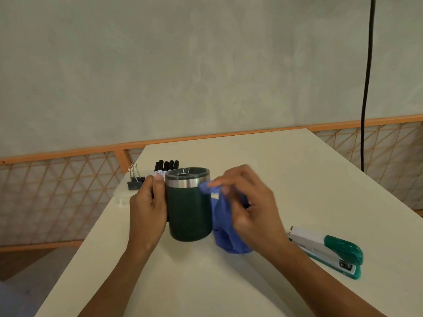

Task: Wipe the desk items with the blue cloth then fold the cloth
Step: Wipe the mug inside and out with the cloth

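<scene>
At the far left edge of the desk (206, 282), black clips (135, 182) are sitting with their wire handles sticking up, and just right of them a row of markers (166, 168) is lying side by side, black caps pointing away toward the wall, their near ends hidden behind the hand and mug. The left hand (148, 207) is gripping the left side of the dark green mug (188, 207), its fingers (159, 181) curling round the side up near the steel rim band. The mug is standing upright near the middle of the desk, its long axis vertical and its mouth facing up. Just right of it the blue cloth (223, 223) is hanging in a bunched strip, its long axis running roughly top to bottom: the upper tip is touching the mug's steel band on the right, and the lower end is resting crumpled on the desk beside the mug's base. The right hand (249, 209) is pinching the cloth near its top, thumb and fingers closing together on the fabric. Further right, well apart from the cloth, a green and grey stapler (329, 250) is lying flat, its long axis slanting from near right to far left, grey nose pointing toward the cloth. A black cable (367, 88) is hanging down the wall at the far right.
</scene>
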`<state>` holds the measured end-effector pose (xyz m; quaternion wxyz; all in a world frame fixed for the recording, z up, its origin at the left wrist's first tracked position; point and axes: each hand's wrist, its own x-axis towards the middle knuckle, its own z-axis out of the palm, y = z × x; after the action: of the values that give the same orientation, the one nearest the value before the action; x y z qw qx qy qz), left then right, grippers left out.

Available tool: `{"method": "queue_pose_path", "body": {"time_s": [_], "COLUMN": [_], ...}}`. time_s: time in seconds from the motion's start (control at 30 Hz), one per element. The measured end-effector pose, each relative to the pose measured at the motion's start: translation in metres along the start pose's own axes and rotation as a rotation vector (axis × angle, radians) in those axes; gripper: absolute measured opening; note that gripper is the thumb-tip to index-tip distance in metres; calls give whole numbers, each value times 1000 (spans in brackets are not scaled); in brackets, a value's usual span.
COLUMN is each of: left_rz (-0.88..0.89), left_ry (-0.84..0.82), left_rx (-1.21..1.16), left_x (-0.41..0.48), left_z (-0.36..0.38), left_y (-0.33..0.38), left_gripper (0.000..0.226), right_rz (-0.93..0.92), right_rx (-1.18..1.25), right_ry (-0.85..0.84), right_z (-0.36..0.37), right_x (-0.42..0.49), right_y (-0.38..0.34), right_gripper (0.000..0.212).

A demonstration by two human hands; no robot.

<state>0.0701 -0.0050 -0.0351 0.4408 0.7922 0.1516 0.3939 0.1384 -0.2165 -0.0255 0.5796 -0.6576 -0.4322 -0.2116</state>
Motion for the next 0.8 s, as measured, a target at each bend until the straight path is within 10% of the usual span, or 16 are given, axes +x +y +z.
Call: {"method": "queue_pose_path", "body": {"time_s": [0.17, 0.8], "left_rz": [134, 139], "left_ry": [-83, -155], "left_rx": [95, -71], "left_x": [0, -3], "left_z": [0, 3], "left_y": [-6, 2], "left_gripper": [33, 26], "right_rz": [178, -70], "right_rx": [-15, -285], "right_ry": [179, -53], "right_z": [-9, -2], "right_x": [8, -5], "right_y": [2, 13], "right_gripper": [24, 31]}}
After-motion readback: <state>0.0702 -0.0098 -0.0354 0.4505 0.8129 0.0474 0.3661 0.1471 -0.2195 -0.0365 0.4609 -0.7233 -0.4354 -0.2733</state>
